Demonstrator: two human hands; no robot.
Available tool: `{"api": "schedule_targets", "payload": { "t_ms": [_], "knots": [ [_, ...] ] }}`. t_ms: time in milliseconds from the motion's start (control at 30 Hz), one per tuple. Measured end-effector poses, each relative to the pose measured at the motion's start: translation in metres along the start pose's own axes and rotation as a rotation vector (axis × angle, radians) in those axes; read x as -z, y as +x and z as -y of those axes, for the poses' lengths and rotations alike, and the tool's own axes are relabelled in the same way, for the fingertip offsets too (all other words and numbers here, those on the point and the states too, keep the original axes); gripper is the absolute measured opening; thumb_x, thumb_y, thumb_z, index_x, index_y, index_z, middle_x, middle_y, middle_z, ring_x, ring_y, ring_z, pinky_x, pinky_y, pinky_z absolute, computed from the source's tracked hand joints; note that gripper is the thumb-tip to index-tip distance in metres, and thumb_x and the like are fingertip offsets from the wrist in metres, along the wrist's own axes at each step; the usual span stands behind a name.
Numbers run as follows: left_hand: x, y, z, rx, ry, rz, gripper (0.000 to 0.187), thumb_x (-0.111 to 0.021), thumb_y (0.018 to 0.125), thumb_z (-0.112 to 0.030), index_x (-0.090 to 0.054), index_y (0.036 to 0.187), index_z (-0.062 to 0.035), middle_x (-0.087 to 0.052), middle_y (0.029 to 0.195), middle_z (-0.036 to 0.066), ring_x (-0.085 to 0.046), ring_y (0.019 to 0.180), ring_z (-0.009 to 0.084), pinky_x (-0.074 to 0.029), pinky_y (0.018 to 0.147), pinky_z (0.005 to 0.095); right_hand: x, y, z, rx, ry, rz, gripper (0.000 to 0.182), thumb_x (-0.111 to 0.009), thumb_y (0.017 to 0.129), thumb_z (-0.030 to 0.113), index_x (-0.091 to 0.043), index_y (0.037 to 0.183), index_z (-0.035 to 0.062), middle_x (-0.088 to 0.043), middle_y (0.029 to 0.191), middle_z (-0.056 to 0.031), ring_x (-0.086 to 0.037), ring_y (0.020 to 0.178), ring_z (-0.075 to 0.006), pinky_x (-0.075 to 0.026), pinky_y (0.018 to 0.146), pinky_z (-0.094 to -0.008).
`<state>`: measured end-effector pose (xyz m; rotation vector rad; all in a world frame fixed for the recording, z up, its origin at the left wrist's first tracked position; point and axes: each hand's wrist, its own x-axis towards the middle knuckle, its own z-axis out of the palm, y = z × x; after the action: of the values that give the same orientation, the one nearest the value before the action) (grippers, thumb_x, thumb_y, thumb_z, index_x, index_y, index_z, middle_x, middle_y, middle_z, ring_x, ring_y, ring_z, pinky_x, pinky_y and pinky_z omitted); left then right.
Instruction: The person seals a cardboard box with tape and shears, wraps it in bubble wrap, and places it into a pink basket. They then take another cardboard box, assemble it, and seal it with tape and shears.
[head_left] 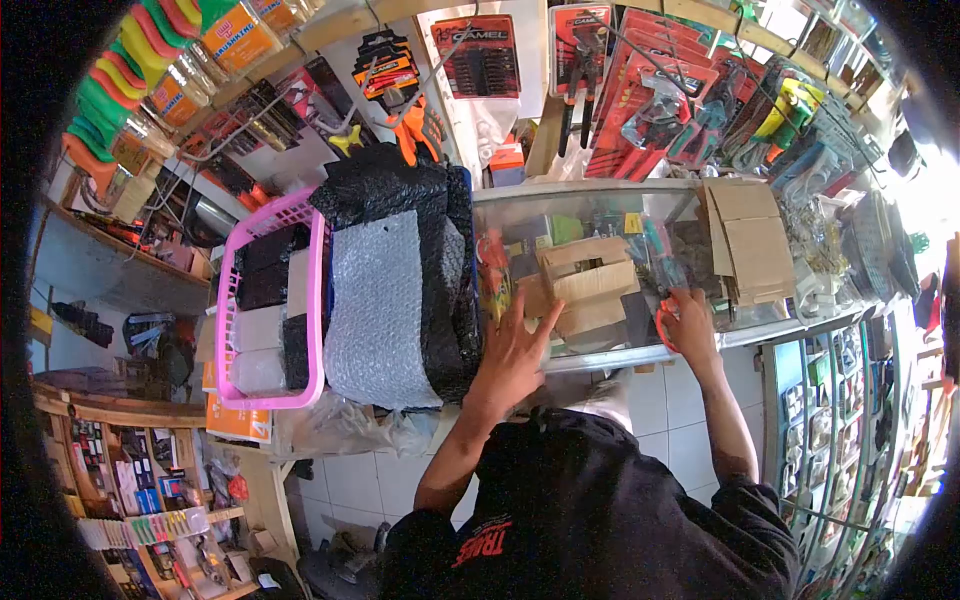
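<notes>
On the glass-topped counter [600, 352] lie folded pieces of brown cardboard [597, 290]. My left hand [517, 352] is spread out, its fingertips at the left edge of the cardboard and holding nothing. To the right of these pieces, my right hand [692, 318] is closed around a pair of scissors [663, 325] by the red-orange handles. The scissor blades point away from me and are hard to separate from the goods under the glass.
Bubble wrap [378, 310] and black plastic wrap [375, 185] lie left of the cardboard. Farther left stands a pink basket [316, 345] with wrapped parcels. A flat cardboard stack [752, 240] rests on the counter's right end. Packaged tools [478, 58] hang above the back edge.
</notes>
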<state>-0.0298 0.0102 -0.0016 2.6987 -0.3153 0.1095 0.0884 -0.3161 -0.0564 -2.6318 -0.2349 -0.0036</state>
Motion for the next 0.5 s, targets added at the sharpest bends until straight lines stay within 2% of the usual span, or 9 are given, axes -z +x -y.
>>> {"api": "schedule_targets", "payload": {
  "t_ms": [100,200,233,300,400,500],
  "knots": [
    [-0.011,0.005,0.007,0.019,0.051,0.150,0.128,-0.090,0.066,-0.005,-0.016,0.168,-0.0271,-0.017,0.163,0.035,-0.030,0.151,0.0512,-0.031,0.118,0.0654,-0.006,-0.002,0.003,0.035,-0.091,-0.035,0.048,-0.071,0.085,0.004,-0.062,0.133,0.0058,-0.055,0.123,-0.0246,-0.055,0.117,-0.0455,-0.051,0.096,-0.0548],
    [-0.019,0.004,0.011,-0.035,-0.005,0.141,0.127,-0.089,0.068,-0.003,-0.016,0.168,-0.0277,-0.015,0.164,0.035,-0.023,0.154,0.0509,-0.027,0.121,0.0657,-0.015,-0.006,0.009,0.017,-0.183,-0.097,0.049,-0.074,0.086,0.008,-0.064,0.134,0.0084,-0.058,0.124,-0.0212,-0.054,0.118,-0.0430,-0.048,0.099,-0.0541],
    [-0.017,0.004,0.009,-0.055,-0.029,0.089,0.123,-0.089,0.072,-0.007,-0.016,0.169,-0.0265,-0.015,0.164,0.036,-0.020,0.155,0.0501,-0.026,0.122,0.0650,-0.016,-0.007,0.011,-0.006,-0.206,-0.117,0.049,-0.076,0.086,0.010,-0.066,0.134,0.0094,-0.060,0.124,-0.0197,-0.055,0.118,-0.0418,-0.047,0.100,-0.0532],
    [-0.008,-0.001,0.002,-0.091,-0.080,-0.014,0.116,-0.088,0.079,-0.016,-0.016,0.169,-0.0242,-0.015,0.164,0.036,-0.014,0.158,0.0486,-0.022,0.124,0.0636,-0.017,-0.008,0.008,0.010,-0.218,-0.078,0.053,-0.072,0.086,0.007,-0.060,0.138,0.0091,-0.056,0.127,-0.0214,-0.053,0.120,-0.0437,-0.047,0.098,-0.0573],
    [-0.006,-0.010,-0.010,-0.166,-0.475,-0.220,0.107,-0.083,0.088,-0.039,-0.015,0.169,-0.0195,-0.012,0.168,0.032,-0.009,0.160,0.0444,-0.014,0.127,0.0592,-0.011,-0.015,0.017,0.017,-0.210,-0.096,0.058,-0.072,0.087,0.009,-0.056,0.143,0.0101,-0.053,0.132,-0.0211,-0.051,0.124,-0.0442,-0.046,0.100,-0.0592],
    [-0.018,-0.016,-0.024,-0.223,-1.297,-0.193,0.111,-0.074,0.088,-0.065,-0.016,0.168,-0.0161,-0.005,0.174,0.023,-0.006,0.161,0.0400,-0.003,0.128,0.0545,0.010,-0.019,0.043,0.134,-0.004,-0.142,0.066,-0.077,0.086,0.017,-0.053,0.147,0.0122,-0.052,0.137,-0.0184,-0.049,0.128,-0.0427,-0.042,0.104,-0.0603]
  ]
}}
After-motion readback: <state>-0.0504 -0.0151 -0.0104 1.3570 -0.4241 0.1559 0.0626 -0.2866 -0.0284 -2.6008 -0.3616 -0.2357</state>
